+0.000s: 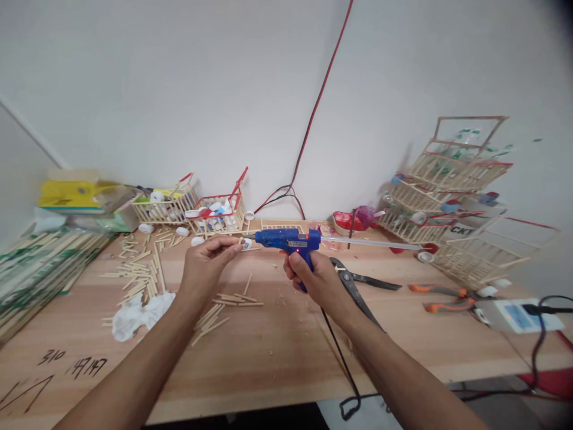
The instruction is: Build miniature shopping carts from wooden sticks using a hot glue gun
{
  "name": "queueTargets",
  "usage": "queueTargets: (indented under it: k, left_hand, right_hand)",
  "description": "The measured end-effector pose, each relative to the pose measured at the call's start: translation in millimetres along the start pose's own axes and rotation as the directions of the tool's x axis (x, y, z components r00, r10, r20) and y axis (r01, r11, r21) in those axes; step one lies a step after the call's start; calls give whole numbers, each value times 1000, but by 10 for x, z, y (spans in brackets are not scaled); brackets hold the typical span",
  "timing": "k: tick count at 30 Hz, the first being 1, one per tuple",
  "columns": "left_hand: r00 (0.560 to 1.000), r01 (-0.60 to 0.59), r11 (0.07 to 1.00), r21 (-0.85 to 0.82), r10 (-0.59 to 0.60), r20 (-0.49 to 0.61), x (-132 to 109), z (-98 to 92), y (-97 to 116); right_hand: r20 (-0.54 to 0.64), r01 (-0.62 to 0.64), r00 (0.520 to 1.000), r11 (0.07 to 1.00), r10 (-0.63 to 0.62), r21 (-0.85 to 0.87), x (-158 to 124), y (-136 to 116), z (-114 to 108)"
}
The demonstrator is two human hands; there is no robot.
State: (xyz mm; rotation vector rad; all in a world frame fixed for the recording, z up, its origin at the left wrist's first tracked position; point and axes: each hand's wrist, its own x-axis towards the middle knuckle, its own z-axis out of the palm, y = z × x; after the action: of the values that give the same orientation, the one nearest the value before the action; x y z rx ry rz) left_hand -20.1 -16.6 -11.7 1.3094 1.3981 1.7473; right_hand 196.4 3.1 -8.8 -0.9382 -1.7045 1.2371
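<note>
My right hand (pixel 308 272) is wrapped around the handle of a blue hot glue gun (pixel 282 239), which points left with a small red light lit. A long clear glue stick (pixel 376 242) juts from its rear. My left hand (pixel 212 263) is closed in a pinch right at the gun's metal nozzle. Between those fingertips is a small wooden stick (pixel 242 240), mostly hidden; whether the nozzle touches it I cannot tell. Short cut sticks (pixel 233 300) lie loose on the table below the left hand.
Small stick baskets (pixel 217 214) stand against the wall, with more stacked baskets (pixel 447 179) at right. Slip-joint pliers (pixel 358 289), orange-handled pliers (pixel 447 295) and a power strip (pixel 514 315) lie right. At left are crumpled tissue (pixel 141 316) and bundled sticks (pixel 40 275). A black cord (pixel 340 346) hangs over the front edge.
</note>
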Motion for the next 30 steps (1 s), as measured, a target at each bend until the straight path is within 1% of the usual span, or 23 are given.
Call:
queueTargets:
  k: [4,7,16,23,30]
  left_hand:
    - [1000,-11,1000,3,11,-7,-7,9,26]
    - [1000,1,1000,5,-1,-13,-17,11,40]
    - [1000,-21,999,39,20,14,-15,-8,29]
    - [1000,2,1000,27,-2,5,-16,-5,32]
    - [999,-2,1000,16,1,40,-17,-4,16]
  right_hand:
    - [-8,-2,1000,1000,2,-10,0,-14,5]
    - [-8,-10,1000,1000,10,-18,4,-12,5]
    - [-20,-22,1000,1000,22,-9,12,-1,15]
    - [-14,-7,1000,1000,7,-11,14,19,9]
    - [-21,-13,1000,1000,13,-23,19,30,3]
